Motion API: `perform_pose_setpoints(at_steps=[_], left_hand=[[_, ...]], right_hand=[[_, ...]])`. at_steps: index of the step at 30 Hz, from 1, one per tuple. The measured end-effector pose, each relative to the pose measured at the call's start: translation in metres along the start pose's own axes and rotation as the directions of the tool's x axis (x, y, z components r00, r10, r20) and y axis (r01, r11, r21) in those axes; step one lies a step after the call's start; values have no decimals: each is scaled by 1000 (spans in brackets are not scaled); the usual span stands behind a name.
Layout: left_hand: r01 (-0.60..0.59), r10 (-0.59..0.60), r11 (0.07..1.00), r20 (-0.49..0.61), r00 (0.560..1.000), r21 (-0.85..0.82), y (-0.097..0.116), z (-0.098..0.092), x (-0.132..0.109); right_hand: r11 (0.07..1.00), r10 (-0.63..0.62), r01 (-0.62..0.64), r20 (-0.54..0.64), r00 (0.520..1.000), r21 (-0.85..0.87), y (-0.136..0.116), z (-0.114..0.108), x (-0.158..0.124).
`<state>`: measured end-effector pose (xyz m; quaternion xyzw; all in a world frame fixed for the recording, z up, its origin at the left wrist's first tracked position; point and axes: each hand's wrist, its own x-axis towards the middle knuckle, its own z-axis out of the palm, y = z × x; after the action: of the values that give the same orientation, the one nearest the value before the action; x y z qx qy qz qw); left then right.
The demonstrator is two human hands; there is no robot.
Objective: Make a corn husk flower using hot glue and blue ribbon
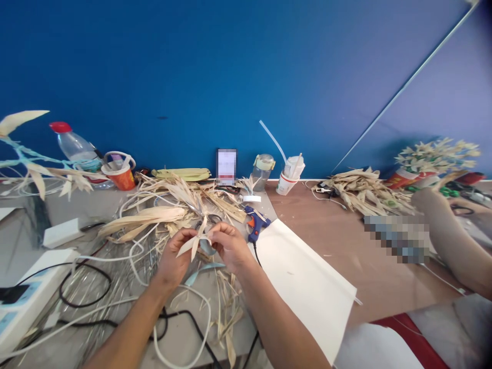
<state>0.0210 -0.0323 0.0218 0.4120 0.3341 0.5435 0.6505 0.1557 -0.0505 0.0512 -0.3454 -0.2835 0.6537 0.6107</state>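
Observation:
My left hand (177,251) pinches a pale corn-husk flower (195,245) with several pointed petals, held above the cluttered table. My right hand (229,245) grips the same piece from the other side, at its base. A light blue strip (208,246) hangs in a loop between my hands; its exact attachment is hidden by my fingers. Below it lies another light blue strip (202,272). Behind my fingers are dark scissors handles (213,219), partly covered. A blue hot glue gun (258,221) rests just beyond my right hand.
Dried husks (148,218) and tangled cables surround my hands. On the left are a power strip (34,294), a red cup (120,178) and a bottle (75,146). White paper (302,282) lies right. Another person's arm (448,236) reaches in at far right.

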Motion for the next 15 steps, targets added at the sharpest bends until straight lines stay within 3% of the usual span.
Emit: perform_pose_setpoints(at_steps=[6,15], left_hand=[[13,-14,997,5,1000,70,-4,-4,0],[-50,54,998,-135,989,37,4,1,3]], right_hand=[[999,-22,23,-24,999,23,-4,-3,1],[987,-149,148,-20,989,-59,-13,-7,0]])
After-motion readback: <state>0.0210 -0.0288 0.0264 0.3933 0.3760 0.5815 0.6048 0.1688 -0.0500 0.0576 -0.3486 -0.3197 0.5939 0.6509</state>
